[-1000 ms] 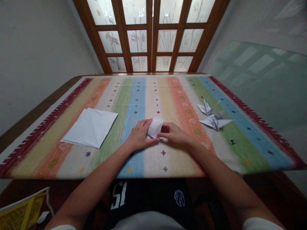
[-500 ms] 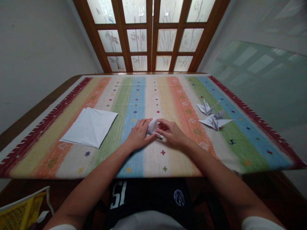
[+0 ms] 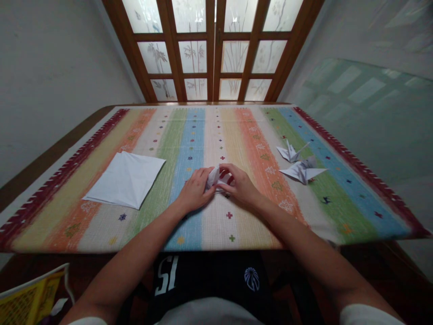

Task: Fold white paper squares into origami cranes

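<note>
A small folded piece of white paper (image 3: 213,177) is between my hands at the middle of the table, one flap of it standing up. My left hand (image 3: 194,189) is closed on its left side, thumb low and fingers over the top. From the right, my right hand (image 3: 238,184) pinches the paper with thumb and curled fingers. Parts of the folds are hidden behind the fingers. Two folded paper cranes, one farther off (image 3: 290,152) and one nearer (image 3: 303,171), rest to the right of my hands.
A stack of white paper sheets (image 3: 125,180) lies on the left of the striped tablecloth (image 3: 216,230). Below the table edge at lower left is a yellow basket (image 3: 30,300). Wooden glass-paned doors (image 3: 213,49) stand behind the table.
The paper's flap now stands more upright between my hands. My right hand's fingers have lifted and arched slightly; my left hand has barely moved.
</note>
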Demonstrator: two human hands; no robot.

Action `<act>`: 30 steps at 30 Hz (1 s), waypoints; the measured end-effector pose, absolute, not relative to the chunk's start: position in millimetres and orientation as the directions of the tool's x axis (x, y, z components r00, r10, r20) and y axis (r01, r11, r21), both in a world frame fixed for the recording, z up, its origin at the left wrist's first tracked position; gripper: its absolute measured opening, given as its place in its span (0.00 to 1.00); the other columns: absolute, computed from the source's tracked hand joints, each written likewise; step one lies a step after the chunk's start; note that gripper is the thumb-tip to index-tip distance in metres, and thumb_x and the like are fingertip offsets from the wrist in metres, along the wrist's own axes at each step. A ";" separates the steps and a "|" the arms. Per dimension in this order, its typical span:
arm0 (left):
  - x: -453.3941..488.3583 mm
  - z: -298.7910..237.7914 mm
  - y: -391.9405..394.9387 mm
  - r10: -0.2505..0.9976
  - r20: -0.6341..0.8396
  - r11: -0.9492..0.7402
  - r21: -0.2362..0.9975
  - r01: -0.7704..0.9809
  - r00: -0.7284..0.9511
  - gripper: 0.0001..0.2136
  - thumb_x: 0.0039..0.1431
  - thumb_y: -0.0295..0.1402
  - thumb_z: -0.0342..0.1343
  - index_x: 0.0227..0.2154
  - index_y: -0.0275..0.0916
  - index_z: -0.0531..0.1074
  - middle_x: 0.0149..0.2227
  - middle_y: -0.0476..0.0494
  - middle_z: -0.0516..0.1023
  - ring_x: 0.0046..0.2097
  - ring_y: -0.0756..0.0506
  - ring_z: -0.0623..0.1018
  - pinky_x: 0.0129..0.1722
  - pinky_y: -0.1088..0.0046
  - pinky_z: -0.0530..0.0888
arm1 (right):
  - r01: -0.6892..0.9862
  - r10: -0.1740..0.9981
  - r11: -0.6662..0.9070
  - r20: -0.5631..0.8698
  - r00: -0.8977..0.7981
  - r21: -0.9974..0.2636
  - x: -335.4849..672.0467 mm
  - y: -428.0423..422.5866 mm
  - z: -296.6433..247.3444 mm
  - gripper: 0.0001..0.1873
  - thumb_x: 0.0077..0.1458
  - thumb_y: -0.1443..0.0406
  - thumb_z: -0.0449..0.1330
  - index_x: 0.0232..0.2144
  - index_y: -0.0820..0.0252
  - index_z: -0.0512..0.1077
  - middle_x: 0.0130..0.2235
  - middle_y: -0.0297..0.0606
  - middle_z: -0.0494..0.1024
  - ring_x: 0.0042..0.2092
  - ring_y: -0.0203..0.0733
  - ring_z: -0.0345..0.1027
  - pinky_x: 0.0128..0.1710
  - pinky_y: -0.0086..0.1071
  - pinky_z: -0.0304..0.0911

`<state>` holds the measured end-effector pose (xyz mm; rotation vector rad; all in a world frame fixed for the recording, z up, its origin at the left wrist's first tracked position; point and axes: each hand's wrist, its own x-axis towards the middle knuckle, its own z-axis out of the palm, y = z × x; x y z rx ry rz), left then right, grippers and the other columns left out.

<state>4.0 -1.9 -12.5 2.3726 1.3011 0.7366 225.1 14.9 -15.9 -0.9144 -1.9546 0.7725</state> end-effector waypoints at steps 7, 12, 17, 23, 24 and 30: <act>3.1 -11.8 -4.4 0.807 0.277 -0.583 0.512 0.630 0.522 0.32 0.61 0.28 0.57 0.69 0.39 0.62 0.65 0.32 0.72 0.66 0.34 0.72 0.68 0.46 0.70 | 0.491 0.815 0.569 0.533 -0.228 -0.660 229.2 22.1 -16.5 0.16 0.58 0.70 0.67 0.48 0.55 0.72 0.47 0.42 0.78 0.40 0.45 0.72 0.40 0.39 0.70; 3.4 -12.3 -4.7 0.773 0.290 -0.623 0.511 0.592 0.564 0.33 0.59 0.27 0.57 0.69 0.38 0.63 0.65 0.31 0.71 0.66 0.33 0.71 0.69 0.45 0.70 | 0.493 0.830 0.556 0.484 -0.278 -0.670 229.6 24.8 -16.6 0.09 0.56 0.73 0.64 0.38 0.56 0.74 0.37 0.37 0.78 0.35 0.42 0.69 0.38 0.36 0.66; 6.1 -14.6 -6.2 0.760 0.324 -0.641 0.513 0.571 0.563 0.33 0.60 0.25 0.55 0.69 0.39 0.62 0.64 0.32 0.71 0.65 0.33 0.71 0.68 0.44 0.70 | 0.480 0.839 0.544 0.458 -0.293 -0.689 225.0 20.5 -13.4 0.08 0.55 0.73 0.63 0.35 0.56 0.74 0.35 0.36 0.78 0.34 0.41 0.67 0.38 0.35 0.64; 8.1 -16.9 -7.4 0.777 0.340 -0.622 0.537 0.569 0.530 0.33 0.60 0.24 0.53 0.69 0.37 0.60 0.64 0.30 0.70 0.65 0.33 0.70 0.69 0.43 0.68 | 0.440 0.835 0.548 0.430 -0.344 -0.711 220.5 15.8 -11.0 0.10 0.54 0.73 0.63 0.38 0.55 0.73 0.35 0.34 0.78 0.34 0.41 0.67 0.38 0.34 0.62; 7.9 -17.1 -7.2 0.781 0.339 -0.618 0.542 0.569 0.525 0.33 0.60 0.24 0.53 0.69 0.37 0.60 0.64 0.30 0.70 0.65 0.33 0.70 0.69 0.43 0.68 | 0.434 0.832 0.550 0.425 -0.357 -0.713 220.7 15.7 -10.7 0.10 0.54 0.72 0.64 0.38 0.55 0.72 0.35 0.34 0.78 0.34 0.41 0.67 0.37 0.34 0.62; 5.8 -17.5 -5.7 0.792 0.322 -0.601 0.555 0.574 0.518 0.33 0.60 0.25 0.54 0.69 0.40 0.60 0.64 0.32 0.71 0.65 0.33 0.71 0.69 0.42 0.68 | 0.379 0.800 0.581 0.420 -0.428 -0.720 225.4 16.3 -7.7 0.08 0.57 0.65 0.68 0.38 0.55 0.72 0.35 0.34 0.78 0.36 0.41 0.70 0.39 0.34 0.63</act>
